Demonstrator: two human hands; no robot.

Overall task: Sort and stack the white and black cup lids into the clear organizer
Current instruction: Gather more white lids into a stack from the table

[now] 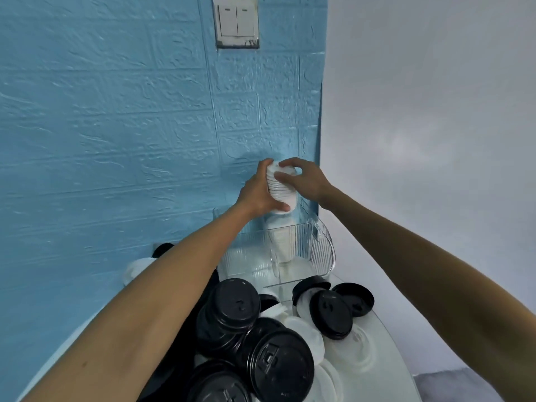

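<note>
A stack of white lids (280,190) is held in the air above the clear organizer (320,250), which stands against the blue wall. My left hand (256,192) grips the stack from the left and below. My right hand (304,178) holds its top and right side with curled fingers. Inside the organizer stands another white stack (282,240). A pile of black lids (232,311) lies on the table in front, with more black lids (330,311) to the right and loose white lids (307,332) among them.
The white table (388,358) ends at a curved edge on the right. A light switch (237,21) sits high on the blue wall. A white wall stands to the right of the organizer.
</note>
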